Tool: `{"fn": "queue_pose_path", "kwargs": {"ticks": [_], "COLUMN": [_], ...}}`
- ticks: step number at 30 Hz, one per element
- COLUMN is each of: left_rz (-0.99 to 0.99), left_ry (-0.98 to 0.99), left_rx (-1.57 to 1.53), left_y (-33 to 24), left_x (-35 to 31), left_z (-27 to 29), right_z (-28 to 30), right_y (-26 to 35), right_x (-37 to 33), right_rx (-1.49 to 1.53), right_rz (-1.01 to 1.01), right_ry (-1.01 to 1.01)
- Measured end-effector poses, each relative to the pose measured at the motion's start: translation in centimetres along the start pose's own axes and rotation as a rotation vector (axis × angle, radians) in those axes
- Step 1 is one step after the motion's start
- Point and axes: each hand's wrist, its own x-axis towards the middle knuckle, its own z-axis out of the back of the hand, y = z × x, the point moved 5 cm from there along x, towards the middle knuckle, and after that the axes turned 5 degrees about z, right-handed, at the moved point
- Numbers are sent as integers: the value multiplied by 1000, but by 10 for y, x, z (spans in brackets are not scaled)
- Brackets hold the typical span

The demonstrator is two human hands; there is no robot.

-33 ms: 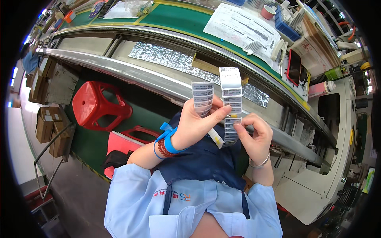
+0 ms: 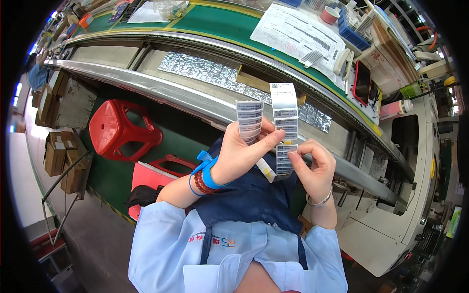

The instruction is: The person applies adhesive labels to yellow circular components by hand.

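In front of my chest I hold strips of printed white labels with both hands. My left hand (image 2: 244, 146), with a blue wrist strap (image 2: 209, 175) and red beads on its wrist, pinches the upper label strip (image 2: 285, 110) between thumb and fingers. Another label strip (image 2: 249, 117) stands up behind its fingers. Its looped lower end hangs below the hands. My right hand (image 2: 315, 163), with a silver bangle, grips the edge of the lower label strip (image 2: 283, 158) between thumb and bent forefinger.
Ahead runs a metal-railed conveyor line (image 2: 146, 80) with a silver foil sheet (image 2: 202, 73). Beyond lie printed sheets (image 2: 298, 36), a red-framed phone-like device (image 2: 361, 80) and a blue crate (image 2: 351, 31). A red stool (image 2: 110, 128) stands at left, cartons (image 2: 61, 151) farther left, a pale machine (image 2: 391, 229) at right.
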Motion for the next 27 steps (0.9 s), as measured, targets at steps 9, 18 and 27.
{"fn": "queue_pose_path", "kwargs": {"ticks": [9,18,27], "left_rz": [11,24,17], "left_ry": [22,36,53], "left_rx": [-5,0,13], "left_y": [4,4,3], "left_x": [0,-2,-3], "left_z": [-1,-3,-4], "right_z": [0,1,1], "right_y": [-2,-2,-2], "right_x": [1,1,0], "right_rx": [-2,3,37], "right_rz": [-19,-17,-29], "right_ry": [9,16,25]}}
